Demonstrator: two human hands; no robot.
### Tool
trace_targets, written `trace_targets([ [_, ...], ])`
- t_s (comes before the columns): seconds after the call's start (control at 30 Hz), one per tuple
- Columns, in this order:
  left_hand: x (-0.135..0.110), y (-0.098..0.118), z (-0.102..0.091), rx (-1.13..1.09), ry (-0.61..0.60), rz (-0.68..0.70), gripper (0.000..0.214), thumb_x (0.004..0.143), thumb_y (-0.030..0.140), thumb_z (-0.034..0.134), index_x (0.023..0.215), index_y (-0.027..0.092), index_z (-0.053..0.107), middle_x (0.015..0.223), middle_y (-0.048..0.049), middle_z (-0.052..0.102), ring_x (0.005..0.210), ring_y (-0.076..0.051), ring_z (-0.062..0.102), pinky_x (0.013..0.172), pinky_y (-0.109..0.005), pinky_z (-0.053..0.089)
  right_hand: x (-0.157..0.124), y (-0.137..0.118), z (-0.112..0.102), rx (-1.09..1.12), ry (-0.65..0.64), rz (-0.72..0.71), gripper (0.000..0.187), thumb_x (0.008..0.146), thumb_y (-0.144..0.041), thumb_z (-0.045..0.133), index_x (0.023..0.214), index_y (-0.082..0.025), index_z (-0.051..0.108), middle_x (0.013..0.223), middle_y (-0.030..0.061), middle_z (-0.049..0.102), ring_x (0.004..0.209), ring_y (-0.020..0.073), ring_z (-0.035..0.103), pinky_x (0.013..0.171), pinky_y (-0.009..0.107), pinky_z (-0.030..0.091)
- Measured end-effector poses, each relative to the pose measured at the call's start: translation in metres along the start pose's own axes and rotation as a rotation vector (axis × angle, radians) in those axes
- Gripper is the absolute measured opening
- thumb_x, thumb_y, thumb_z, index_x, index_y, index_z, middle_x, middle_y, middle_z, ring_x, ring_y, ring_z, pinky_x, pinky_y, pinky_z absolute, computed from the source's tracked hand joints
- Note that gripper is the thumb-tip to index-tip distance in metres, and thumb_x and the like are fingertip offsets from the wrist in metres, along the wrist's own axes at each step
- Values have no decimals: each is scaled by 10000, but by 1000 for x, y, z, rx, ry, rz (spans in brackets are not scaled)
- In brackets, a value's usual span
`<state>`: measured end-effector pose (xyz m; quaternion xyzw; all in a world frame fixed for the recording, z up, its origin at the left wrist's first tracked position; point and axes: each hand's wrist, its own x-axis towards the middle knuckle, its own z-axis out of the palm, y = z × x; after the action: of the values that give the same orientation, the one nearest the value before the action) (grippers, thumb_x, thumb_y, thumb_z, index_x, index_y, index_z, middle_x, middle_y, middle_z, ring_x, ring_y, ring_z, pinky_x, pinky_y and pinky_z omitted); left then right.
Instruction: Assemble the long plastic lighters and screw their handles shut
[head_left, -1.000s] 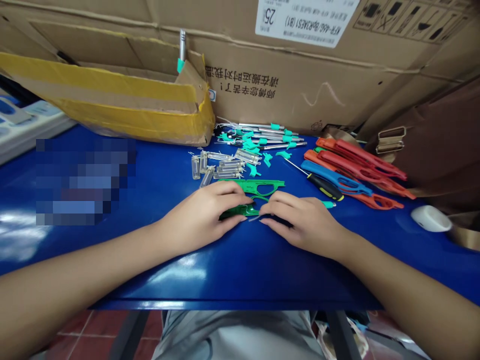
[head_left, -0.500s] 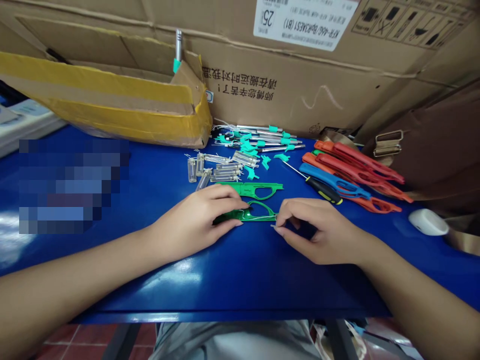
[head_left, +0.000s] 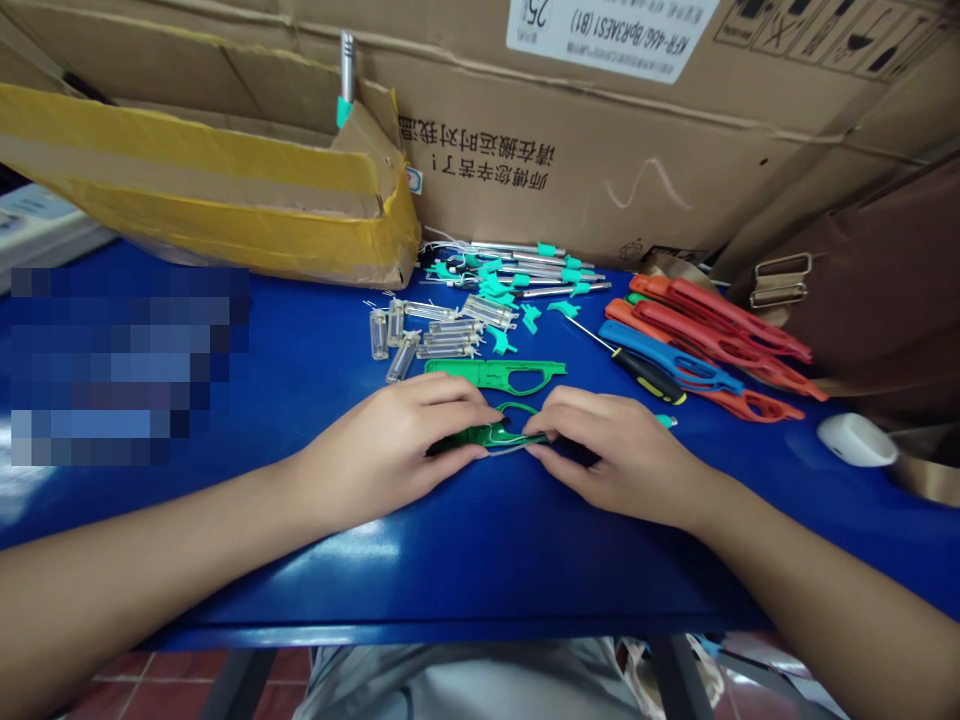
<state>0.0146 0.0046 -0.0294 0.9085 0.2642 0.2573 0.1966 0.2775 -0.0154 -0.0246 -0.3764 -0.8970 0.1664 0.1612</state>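
Note:
A green lighter casing half [head_left: 491, 436] with a finger loop lies low over the table between my hands. My left hand [head_left: 401, 432] is closed on its left end, thumb below and fingers above. My right hand [head_left: 619, 445] is pinched at the loop's right end, on a thin whitish wire [head_left: 510, 451] that bows along the casing's near edge. My fingers partly cover both. Just beyond lies a second green casing half [head_left: 495, 376]. A silver tip with a teal part [head_left: 666, 421] shows past my right hand.
Clear fuel tanks [head_left: 450, 340], metal tubes with teal triggers [head_left: 540, 270] and a screwdriver [head_left: 649, 378] lie beyond my hands. Red, orange and blue casings [head_left: 720, 340] are piled at right, near a white object [head_left: 856, 441]. A yellow-taped carton [head_left: 300, 215] stands back left, against a large cardboard box [head_left: 637, 130].
My right hand has moved left, closer to my left hand. The whitish wire now bows out below the casing. A silver tip with teal has come into sight beyond my right hand.

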Motion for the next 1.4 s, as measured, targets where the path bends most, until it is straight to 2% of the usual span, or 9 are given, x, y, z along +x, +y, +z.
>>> trace_targets([
  [0.27,-1,2,0,8,-3,-17,236,949,186,675,1181,154,704,1087,-54,707,995,-175,681,885,-289,554,1,-2,1,72,41,29,71,945,-175,610,994,-222,629,906,-3,663,813,128,624,691,254,436],
  [0.37,-1,2,0,4,-5,-22,231,950,186,674,1177,156,705,1087,-49,706,1000,-171,680,887,-283,551,1,-4,0,36,34,16,43,949,-195,608,967,-222,636,888,-6,673,783,126,629,667,253,427],
  [0.63,-1,2,0,9,-11,-16,238,953,177,667,1188,154,699,1091,-49,698,1010,-171,673,899,-285,540,0,-6,-2,-75,18,-1,99,991,-244,561,1040,-219,644,958,12,698,803,141,646,684,267,439],
  [1.03,-1,3,-1,13,-20,-23,230,961,180,649,1185,164,696,1096,-56,697,1006,-185,678,892,-301,551,0,-2,-1,-45,15,-11,87,1001,-242,563,1006,-223,647,948,22,716,804,142,661,687,265,453],
  [1.4,-2,3,-1,13,-22,-26,228,956,193,662,1179,162,696,1097,-58,703,1011,-181,678,902,-299,554,0,-6,-4,30,6,37,104,983,-230,582,997,-230,685,953,25,706,829,149,662,695,267,464],
])
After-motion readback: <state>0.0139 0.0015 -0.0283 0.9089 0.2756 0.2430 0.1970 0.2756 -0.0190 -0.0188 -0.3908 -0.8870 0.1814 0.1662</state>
